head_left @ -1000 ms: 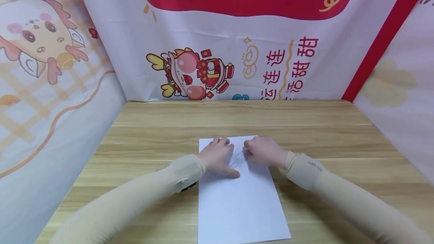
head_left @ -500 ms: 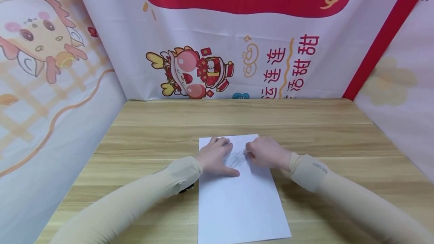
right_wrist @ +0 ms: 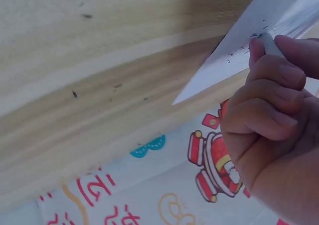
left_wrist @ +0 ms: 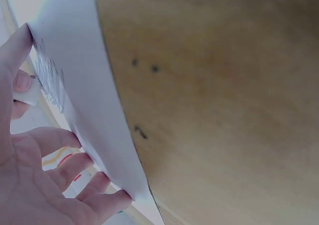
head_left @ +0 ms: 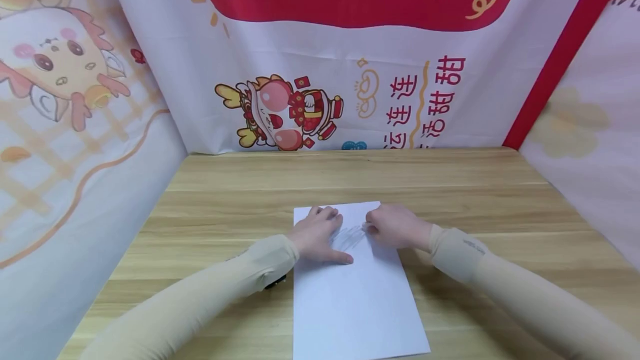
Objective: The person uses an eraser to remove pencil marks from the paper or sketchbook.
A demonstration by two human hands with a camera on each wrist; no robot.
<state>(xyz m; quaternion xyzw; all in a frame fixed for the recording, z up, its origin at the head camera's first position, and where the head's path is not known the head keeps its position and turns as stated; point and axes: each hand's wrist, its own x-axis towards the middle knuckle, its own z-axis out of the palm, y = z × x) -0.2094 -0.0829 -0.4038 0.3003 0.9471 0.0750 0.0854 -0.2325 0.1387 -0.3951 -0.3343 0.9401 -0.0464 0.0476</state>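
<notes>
A white sheet of paper point(head_left: 357, 304) lies on the wooden table, with grey pencil scribbles point(head_left: 349, 236) near its far end. My left hand point(head_left: 317, 236) rests on the sheet left of the scribbles, thumb and fingers spread, fingertips touching the paper in the left wrist view. At the scribbles' right end, my right hand point(head_left: 397, 226) pinches a small white eraser point(right_wrist: 270, 47) between thumb and curled fingers. The eraser meets the paper, and dark crumbs point(right_wrist: 255, 36) lie by its tip. From the head, the right hand mostly hides the eraser.
Dark specks point(right_wrist: 75, 94) are scattered on the wooden table point(head_left: 240, 182) beyond the sheet. A printed cloth point(head_left: 300, 43) hangs behind the table's far edge, with more cloth at both sides. A small black object point(head_left: 276, 282) shows under the left wrist.
My right hand has shifted slightly to the right with the eraser, showing more of the scribbles. The left hand stays on the paper. The head view tilts slightly.
</notes>
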